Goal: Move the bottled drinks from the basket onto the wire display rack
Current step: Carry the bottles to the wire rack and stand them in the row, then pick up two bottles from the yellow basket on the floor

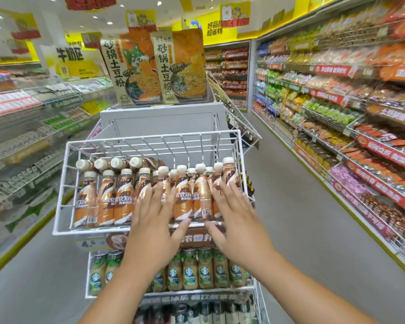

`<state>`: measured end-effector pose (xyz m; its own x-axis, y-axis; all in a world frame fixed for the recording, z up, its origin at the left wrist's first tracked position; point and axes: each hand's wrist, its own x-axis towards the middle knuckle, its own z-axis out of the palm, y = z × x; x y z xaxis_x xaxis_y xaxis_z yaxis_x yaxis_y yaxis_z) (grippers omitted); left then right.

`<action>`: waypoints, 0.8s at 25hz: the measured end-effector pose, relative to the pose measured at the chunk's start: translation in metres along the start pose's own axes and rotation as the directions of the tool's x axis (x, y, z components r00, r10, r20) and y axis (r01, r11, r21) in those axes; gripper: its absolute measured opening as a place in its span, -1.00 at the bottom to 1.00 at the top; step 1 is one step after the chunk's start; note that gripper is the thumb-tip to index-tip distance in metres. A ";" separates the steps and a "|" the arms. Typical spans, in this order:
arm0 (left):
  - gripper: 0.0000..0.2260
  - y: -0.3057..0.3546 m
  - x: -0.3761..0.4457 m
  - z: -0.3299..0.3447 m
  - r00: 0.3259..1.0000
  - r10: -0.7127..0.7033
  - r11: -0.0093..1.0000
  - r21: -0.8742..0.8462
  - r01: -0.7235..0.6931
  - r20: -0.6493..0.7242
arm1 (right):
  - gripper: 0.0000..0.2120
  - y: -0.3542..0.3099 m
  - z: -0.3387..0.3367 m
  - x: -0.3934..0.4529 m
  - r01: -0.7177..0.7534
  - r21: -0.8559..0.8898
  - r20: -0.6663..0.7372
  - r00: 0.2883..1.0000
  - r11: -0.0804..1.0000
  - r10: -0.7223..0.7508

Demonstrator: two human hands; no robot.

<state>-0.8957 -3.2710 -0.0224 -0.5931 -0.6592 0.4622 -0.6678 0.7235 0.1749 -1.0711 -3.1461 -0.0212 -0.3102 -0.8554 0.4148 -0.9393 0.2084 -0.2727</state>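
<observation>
A white wire display rack stands in front of me, its top tier filled with brown Nescafe coffee bottles standing upright, a few more lying flat behind them. My left hand is spread flat with straight fingers against the front bottles near the middle. My right hand is spread the same way against the bottles at the right end. Neither hand grips a bottle. No basket is in view.
A lower tier holds green-labelled Starbucks bottles, and darker bottles sit beneath. Two large noodle packs stand on top of the rack. Stocked snack shelves line the right aisle, other shelves the left.
</observation>
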 end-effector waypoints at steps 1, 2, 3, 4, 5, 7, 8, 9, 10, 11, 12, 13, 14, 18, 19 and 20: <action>-0.28 -0.002 -0.008 -0.003 1.000 0.015 1.000 0.003 -0.015 0.012 | -0.25 -0.003 0.000 -0.010 -0.031 -0.004 0.010 0.999 1.000 0.031; -0.27 -0.005 -0.015 -0.007 0.999 0.034 0.999 0.017 -0.034 0.029 | -0.25 -0.007 0.000 -0.020 -0.062 -0.012 0.015 0.998 0.998 0.062; -0.27 -0.008 -0.024 -0.012 0.997 0.058 0.998 0.034 -0.060 0.051 | -0.25 -0.014 -0.001 -0.033 -0.097 -0.031 0.012 0.995 0.995 0.098; -0.27 -0.010 -0.032 -0.017 0.994 0.082 0.995 0.043 -0.085 0.067 | -0.25 -0.021 -0.003 -0.046 -0.131 -0.051 0.004 0.991 0.990 0.131; -0.28 -0.011 -0.041 -0.023 0.991 0.106 0.993 0.043 -0.110 0.081 | -0.25 -0.030 -0.006 -0.061 -0.167 -0.066 -0.005 0.986 0.984 0.167; -0.29 -0.007 -0.060 -0.033 0.980 0.177 0.984 0.009 -0.178 0.094 | -0.26 -0.050 -0.014 -0.096 -0.243 -0.088 -0.023 0.970 0.966 0.242; -0.29 -0.002 -0.072 -0.037 0.970 0.223 0.975 -0.018 -0.222 0.102 | -0.27 -0.061 -0.020 -0.118 -0.280 -0.101 -0.033 0.960 0.955 0.278; -0.29 0.005 -0.083 -0.040 0.958 0.265 0.964 -0.048 -0.261 0.109 | -0.27 -0.070 -0.027 -0.139 -0.315 -0.119 -0.040 0.949 0.941 0.313; -0.29 0.015 -0.095 -0.042 0.946 0.302 0.952 -0.081 -0.294 0.120 | -0.28 -0.077 -0.035 -0.160 -0.352 -0.153 -0.044 0.936 0.923 0.349; -0.29 0.025 -0.106 -0.042 0.932 0.341 0.937 -0.118 -0.327 0.122 | -0.27 -0.082 -0.044 -0.182 -0.387 -0.201 -0.049 0.921 0.900 0.385; -0.29 0.037 -0.116 -0.042 0.916 0.384 0.918 -0.158 -0.365 0.114 | -0.25 -0.084 -0.053 -0.203 -0.424 -0.241 -0.062 0.905 0.873 0.422; -0.29 0.053 -0.128 -0.043 0.894 0.436 0.890 -0.196 -0.411 0.103 | -0.24 -0.085 -0.064 -0.227 -0.470 -0.271 -0.084 0.881 0.840 0.466; -0.29 0.070 -0.139 -0.043 0.873 0.480 0.863 -0.227 -0.452 0.088 | -0.23 -0.085 -0.076 -0.249 -0.518 -0.280 -0.107 0.854 0.808 0.510; -0.25 0.144 -0.196 -0.047 0.767 0.638 0.741 -0.325 -0.587 0.067 | -0.25 -0.087 -0.117 -0.352 -0.691 -0.274 -0.198 0.721 0.669 0.664; -0.25 0.162 -0.211 -0.048 0.738 0.673 0.709 -0.336 -0.620 0.056 | -0.22 -0.089 -0.125 -0.378 -0.717 -0.283 -0.215 0.695 0.637 0.686; -0.25 0.180 -0.226 -0.050 0.711 0.701 0.680 -0.344 -0.648 0.046 | -0.19 -0.091 -0.133 -0.402 -0.739 -0.288 -0.232 0.671 0.609 0.704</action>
<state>-0.8590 -2.9813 -0.0522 -0.9108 0.0289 0.4119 0.0850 0.9893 0.1186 -0.8807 -2.7579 -0.0480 -0.9035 -0.3172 0.2881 -0.3854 0.8954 -0.2229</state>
